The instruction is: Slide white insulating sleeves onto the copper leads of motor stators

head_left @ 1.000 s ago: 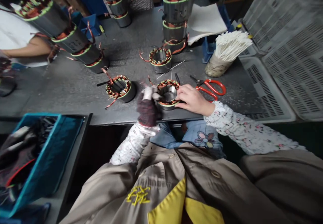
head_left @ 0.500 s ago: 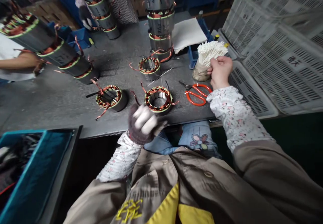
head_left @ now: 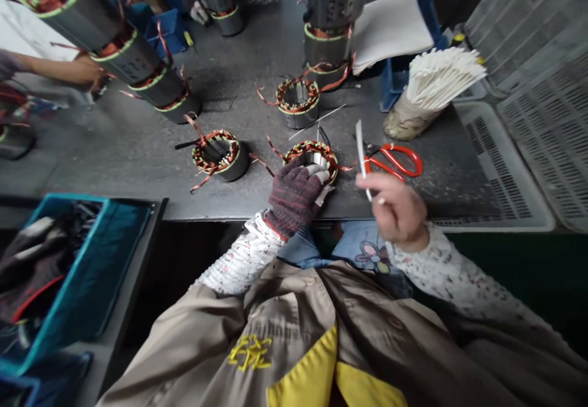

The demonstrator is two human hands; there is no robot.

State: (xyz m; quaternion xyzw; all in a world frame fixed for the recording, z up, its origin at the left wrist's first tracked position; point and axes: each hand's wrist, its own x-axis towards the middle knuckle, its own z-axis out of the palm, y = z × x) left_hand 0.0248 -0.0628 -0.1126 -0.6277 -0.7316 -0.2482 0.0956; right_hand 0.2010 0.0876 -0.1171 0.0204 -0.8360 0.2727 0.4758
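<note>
My left hand (head_left: 296, 196), in a dark knitted glove with pale fingertips, grips the near rim of a motor stator (head_left: 331, 161), its fingers reaching into the bore. Copper leads stick out on both sides of this ring. Between thumb and finger, my bare right hand (head_left: 399, 208) pinches a thin white strip (head_left: 361, 144), held upright to the right of the stator. Just behind that hand lies a pair of red-handled scissors (head_left: 404, 157). A bundle of similar white strips (head_left: 441, 79) stands in a wrapped holder farther back.
Two single stators, one left (head_left: 225, 156) and one behind (head_left: 297, 104), stand nearby. Stacked stators (head_left: 328, 46) rise at the back and left. White crates (head_left: 542, 95) line the right. A teal bin (head_left: 98, 260) sits lower left. A co-worker's arm (head_left: 68, 70) shows at the left.
My right hand has left the bundle and come nearer with a white strip. My left hand has moved from the table's front edge onto the stator. The view has shifted.
</note>
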